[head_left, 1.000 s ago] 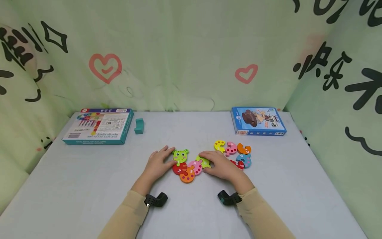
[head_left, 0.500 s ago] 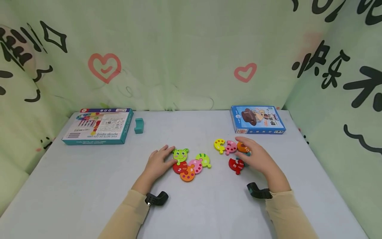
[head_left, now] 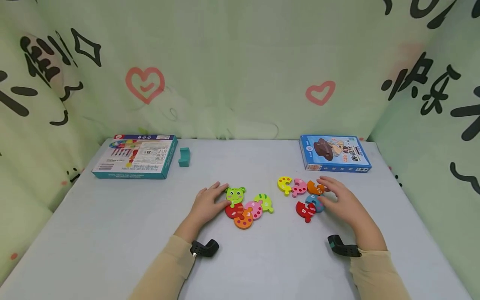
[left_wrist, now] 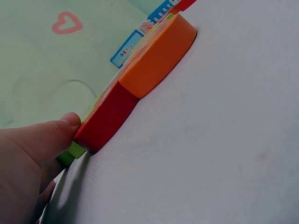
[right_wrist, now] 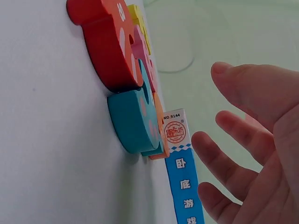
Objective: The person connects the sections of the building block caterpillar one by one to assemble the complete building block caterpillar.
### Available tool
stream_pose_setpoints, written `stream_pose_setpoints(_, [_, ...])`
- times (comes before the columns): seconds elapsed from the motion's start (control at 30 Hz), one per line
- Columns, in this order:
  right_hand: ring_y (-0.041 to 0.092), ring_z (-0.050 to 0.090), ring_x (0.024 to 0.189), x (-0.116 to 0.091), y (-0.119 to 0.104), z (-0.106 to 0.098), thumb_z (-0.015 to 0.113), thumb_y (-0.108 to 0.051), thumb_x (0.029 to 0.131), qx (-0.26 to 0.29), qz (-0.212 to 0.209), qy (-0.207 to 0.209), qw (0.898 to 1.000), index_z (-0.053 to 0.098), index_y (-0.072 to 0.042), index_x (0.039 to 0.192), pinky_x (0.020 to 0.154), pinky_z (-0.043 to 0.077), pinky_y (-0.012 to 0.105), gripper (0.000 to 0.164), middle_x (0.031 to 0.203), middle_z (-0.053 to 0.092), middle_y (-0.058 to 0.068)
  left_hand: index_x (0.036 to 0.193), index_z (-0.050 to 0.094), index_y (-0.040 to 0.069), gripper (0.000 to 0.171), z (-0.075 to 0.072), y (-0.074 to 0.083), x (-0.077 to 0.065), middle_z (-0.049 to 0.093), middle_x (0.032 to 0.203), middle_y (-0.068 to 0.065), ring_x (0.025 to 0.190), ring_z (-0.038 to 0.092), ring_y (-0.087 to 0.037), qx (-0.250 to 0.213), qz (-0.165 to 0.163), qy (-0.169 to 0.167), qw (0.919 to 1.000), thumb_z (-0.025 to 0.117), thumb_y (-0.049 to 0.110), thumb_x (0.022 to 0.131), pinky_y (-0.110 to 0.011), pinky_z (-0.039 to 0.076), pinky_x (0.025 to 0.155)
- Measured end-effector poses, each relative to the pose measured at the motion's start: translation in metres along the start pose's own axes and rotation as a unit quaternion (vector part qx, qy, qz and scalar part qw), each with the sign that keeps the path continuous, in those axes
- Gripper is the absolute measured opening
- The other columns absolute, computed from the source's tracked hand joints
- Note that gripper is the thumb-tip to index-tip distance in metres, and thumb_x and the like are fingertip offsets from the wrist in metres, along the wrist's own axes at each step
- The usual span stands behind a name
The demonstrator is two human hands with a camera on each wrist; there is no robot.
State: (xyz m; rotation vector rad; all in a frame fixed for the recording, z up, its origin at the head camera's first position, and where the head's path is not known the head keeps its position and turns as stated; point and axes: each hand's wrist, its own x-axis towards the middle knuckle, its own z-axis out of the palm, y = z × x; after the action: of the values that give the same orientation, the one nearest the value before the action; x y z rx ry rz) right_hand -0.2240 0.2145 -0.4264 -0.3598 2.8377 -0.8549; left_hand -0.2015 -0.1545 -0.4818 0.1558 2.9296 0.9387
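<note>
My left hand holds the green smiling caterpillar-head puzzle piece at its left side, thumb below and fingers above. Joined to it in a curve are a red piece marked 2, an orange piece marked 3, a spotted pink piece and a striped green piece. In the right wrist view my right hand is spread apart from a second cluster. Nearest it are a blue piece and an orange piece; a red piece, a pink piece and a yellow piece lie further left.
A teal-edged box lies at the back left, with a small teal block beside it. At the back right is a blue box. Green printed curtains close off the white table's back and sides.
My right hand has let go of the striped green piece and moved right to the second cluster, where it now spreads beside the blue and orange pieces. The left hand stays at the caterpillar head.
</note>
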Motion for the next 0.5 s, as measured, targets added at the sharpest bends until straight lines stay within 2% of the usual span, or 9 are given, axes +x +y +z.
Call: stream_pose_setpoints(0.5, [0.039, 0.043, 0.118, 0.0011, 0.0046, 0.0004, 0.059, -0.016, 0.086, -0.006, -0.002, -0.010, 1.000, 0.042, -0.005, 0.134, 0.094, 0.036, 0.061, 0.052, 0.143, 0.030, 0.019, 0.134, 0.046, 0.018, 0.056, 0.0000, 0.0007, 0.0004, 0.040, 0.142, -0.010, 0.134, 0.033, -0.024, -0.004, -0.005, -0.001, 1.0000, 0.061, 0.038, 0.084, -0.048, 0.018, 0.112])
